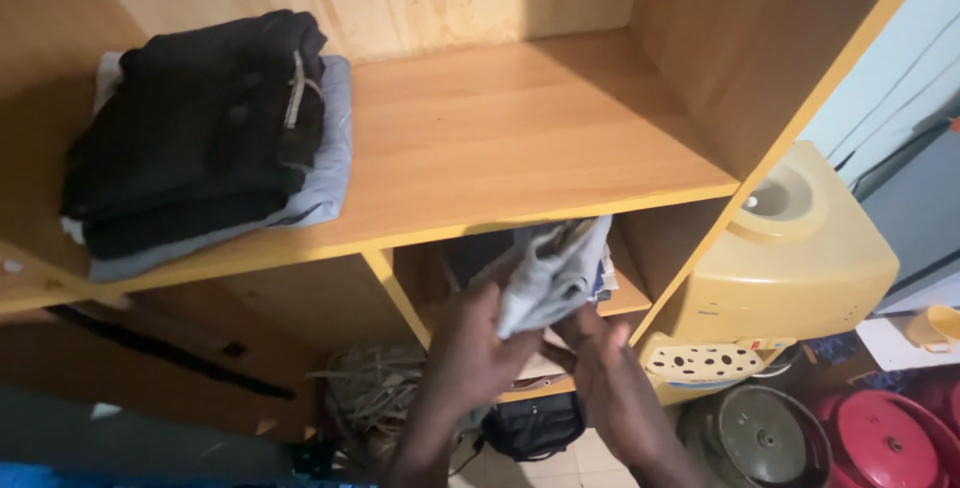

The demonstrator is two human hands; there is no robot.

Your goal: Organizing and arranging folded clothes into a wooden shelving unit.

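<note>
My left hand (478, 343) and my right hand (600, 363) both grip a folded grey cloth (550, 273) in front of a lower compartment of a wooden shelf unit (520, 138). The cloth rises up to the edge of the upper shelf board. On the upper shelf at the left lies a stack of folded clothes (200, 128), dark garments on top of a pale blue one. More folded fabric shows behind the grey cloth inside the lower compartment.
A yellowed water dispenser top (800, 248) stands to the right of the shelf. Below it sit a metal pot lid (765, 438) and red lids (890, 438). A black bag (535, 426) and tangled cords (375, 388) lie under the shelf.
</note>
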